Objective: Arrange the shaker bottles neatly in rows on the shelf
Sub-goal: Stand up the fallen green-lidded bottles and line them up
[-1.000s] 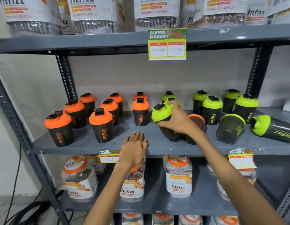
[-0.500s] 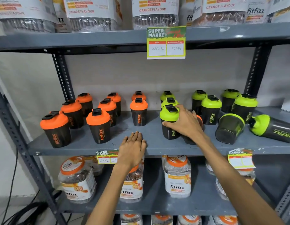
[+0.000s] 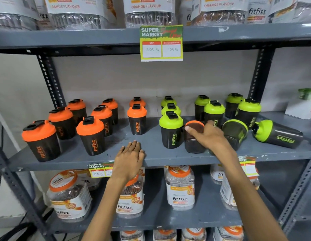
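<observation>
Shelf: grey metal shelf (image 3: 151, 153), middle level; bottles stand toward its back edge and centre.
Orange bottles: orange-lidded bottles (image 3: 91, 134) stand upright in rows on the left half.
Green bottles: green-lidded bottles (image 3: 170, 129) stand upright in rows right of centre.
Strays: one orange bottle (image 3: 193, 136) lies tipped near the front edge, base toward the camera; two green bottles (image 3: 277, 133) lie on their sides toward the right end.
Left hand: left hand (image 3: 129, 158) rests flat on the front edge, fingers extended, holding nothing.
Right hand: right hand (image 3: 209, 136) lies over the tipped orange bottle, fingers curled loosely; whether it has closed on the bottle cannot be told.
Step in hand: taking up the tipped orange bottle.
Next move: secure grip, stand it upright, carry it left into the orange rows without knocking the nearest green bottle.
</observation>
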`<state>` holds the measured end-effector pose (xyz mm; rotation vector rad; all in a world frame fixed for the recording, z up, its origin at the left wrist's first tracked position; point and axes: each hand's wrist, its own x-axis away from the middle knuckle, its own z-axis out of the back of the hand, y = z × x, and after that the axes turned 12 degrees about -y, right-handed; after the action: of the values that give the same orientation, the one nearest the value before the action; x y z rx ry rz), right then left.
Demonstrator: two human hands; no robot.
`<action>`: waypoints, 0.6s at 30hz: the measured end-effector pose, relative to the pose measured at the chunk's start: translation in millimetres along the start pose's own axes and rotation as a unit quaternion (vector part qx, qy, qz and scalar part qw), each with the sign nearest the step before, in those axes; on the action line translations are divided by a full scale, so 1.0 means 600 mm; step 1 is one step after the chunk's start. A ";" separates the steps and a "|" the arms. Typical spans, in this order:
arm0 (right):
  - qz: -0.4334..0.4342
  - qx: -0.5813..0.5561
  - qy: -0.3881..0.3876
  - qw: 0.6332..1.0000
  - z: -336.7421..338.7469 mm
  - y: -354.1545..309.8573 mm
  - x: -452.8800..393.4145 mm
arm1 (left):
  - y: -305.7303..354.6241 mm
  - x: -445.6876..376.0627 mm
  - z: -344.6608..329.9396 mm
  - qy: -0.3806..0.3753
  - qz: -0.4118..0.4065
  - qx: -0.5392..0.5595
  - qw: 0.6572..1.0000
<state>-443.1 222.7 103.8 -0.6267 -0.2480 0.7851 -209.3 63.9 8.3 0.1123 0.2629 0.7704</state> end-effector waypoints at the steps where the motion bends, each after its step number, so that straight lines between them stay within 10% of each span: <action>1: -0.003 -0.005 -0.017 1.000 -0.003 0.000 0.001 | 0.000 0.000 0.000 -0.001 0.001 0.004 1.000; 7: -0.028 -0.095 -0.072 0.992 -0.038 0.019 -0.016 | -0.001 -0.001 0.000 -0.009 0.004 0.008 1.000; 18: 0.043 -0.322 0.098 0.941 -0.080 0.037 0.082 | -0.003 0.004 0.008 -0.018 -0.017 0.019 1.000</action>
<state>-401.5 249.5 51.3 -1.3362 -0.2974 0.7147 -205.1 64.1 12.4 0.1570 0.2437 0.7288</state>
